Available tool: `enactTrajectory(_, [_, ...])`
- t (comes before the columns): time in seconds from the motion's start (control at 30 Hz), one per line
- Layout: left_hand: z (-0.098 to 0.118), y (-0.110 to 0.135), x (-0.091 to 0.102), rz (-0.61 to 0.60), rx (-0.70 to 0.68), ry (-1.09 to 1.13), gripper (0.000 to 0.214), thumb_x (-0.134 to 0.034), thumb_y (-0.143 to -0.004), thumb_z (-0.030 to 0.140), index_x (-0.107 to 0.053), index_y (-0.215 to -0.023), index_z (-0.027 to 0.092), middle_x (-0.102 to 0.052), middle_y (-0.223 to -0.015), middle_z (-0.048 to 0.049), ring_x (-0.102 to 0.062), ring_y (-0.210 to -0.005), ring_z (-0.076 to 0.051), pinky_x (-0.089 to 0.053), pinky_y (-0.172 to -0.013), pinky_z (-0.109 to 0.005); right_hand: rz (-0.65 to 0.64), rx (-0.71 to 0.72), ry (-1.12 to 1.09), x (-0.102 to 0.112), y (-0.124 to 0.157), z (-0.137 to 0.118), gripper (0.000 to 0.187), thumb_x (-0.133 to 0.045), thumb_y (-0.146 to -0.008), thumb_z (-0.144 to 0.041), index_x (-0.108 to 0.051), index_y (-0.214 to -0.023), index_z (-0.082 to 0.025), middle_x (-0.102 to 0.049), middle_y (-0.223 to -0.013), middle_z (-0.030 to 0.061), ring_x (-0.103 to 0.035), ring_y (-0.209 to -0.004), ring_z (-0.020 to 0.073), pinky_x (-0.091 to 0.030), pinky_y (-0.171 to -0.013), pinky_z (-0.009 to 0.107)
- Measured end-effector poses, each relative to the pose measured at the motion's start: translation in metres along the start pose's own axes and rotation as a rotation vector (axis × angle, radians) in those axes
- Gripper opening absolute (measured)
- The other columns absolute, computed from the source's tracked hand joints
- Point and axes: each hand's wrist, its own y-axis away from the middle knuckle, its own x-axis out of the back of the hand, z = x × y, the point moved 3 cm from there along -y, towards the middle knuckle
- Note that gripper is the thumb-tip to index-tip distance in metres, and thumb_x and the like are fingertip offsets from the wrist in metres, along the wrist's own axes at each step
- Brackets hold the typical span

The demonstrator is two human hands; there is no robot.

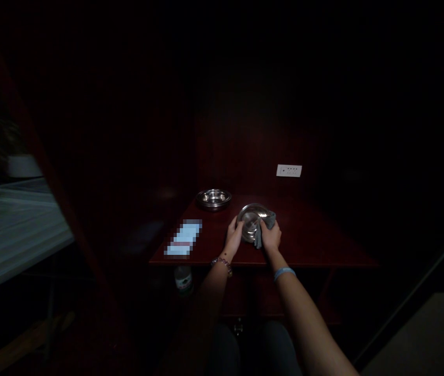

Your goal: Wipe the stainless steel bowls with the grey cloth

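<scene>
Two holds: left hand clasps steel bowl, mouth tilted nearward; right hand clutches grey cloth

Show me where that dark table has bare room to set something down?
The widest bare stretch of the table lies right of the right hand, out to the right edge, in front of the white wall plate. Crowded on the left: the left hand and grey cloth on the steel bowl, the second bowl behind, the pale flat item beside.
</scene>
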Motion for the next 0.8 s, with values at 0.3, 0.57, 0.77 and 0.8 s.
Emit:
enactTrajectory(0.3, [0.0043, 0.0025, -0.0032, -0.046, 0.017, 0.034, 0.04, -0.058, -0.081, 0.041, -0.062, -0.111, 0.015, -0.065, -0.12, -0.0101, -0.057, -0.113, -0.022, -0.04, -0.103, -0.037, 0.004, 0.008, -0.042, -0.0019, -0.003, 0.0018, 0.044, -0.061, -0.076, -0.045, -0.065, -0.11, -0.018, -0.071, -0.099, 0.0085, -0.066, -0.091, 0.0238, -0.049, -0.081, 0.031])
enactTrajectory(0.57, [0.0065, 0.0072, -0.0052, -0.101, -0.007, 0.046, 0.055, -0.065, -0.078, 0.033, -0.048, -0.129, 0.021, -0.053, -0.136, -0.0076, -0.049, -0.125, -0.021, -0.033, -0.11, -0.036, 0.024, 0.007, -0.063, -0.0021, -0.0046, 0.0033, 0.043, -0.058, -0.078, -0.045, -0.066, -0.11, -0.017, -0.071, -0.1, 0.0103, -0.066, -0.093, 0.0248, -0.049, -0.082, 0.031])
enactTrajectory(0.77, [0.0037, 0.0078, -0.007, -0.169, 0.007, 0.006, 0.061, -0.069, -0.074, 0.034, -0.042, -0.127, 0.021, -0.056, -0.129, -0.0091, -0.052, -0.12, -0.02, -0.035, -0.107, -0.037, 0.045, 0.025, -0.071, -0.001, -0.0043, 0.0041, 0.046, -0.053, -0.081, -0.047, -0.064, -0.111, -0.014, -0.071, -0.1, 0.0118, -0.066, -0.093, 0.0244, -0.049, -0.082, 0.031])
enactTrajectory(0.8, [0.0019, 0.0074, -0.0071, -0.171, 0.016, 0.011, 0.066, -0.07, -0.072, 0.033, -0.039, -0.129, 0.021, -0.056, -0.127, -0.0096, -0.053, -0.119, -0.02, -0.037, -0.106, -0.037, 0.048, 0.03, -0.07, -0.001, -0.0042, 0.0043, 0.046, -0.052, -0.081, -0.047, -0.064, -0.111, -0.014, -0.071, -0.1, 0.0119, -0.066, -0.092, 0.0242, -0.049, -0.082, 0.031])
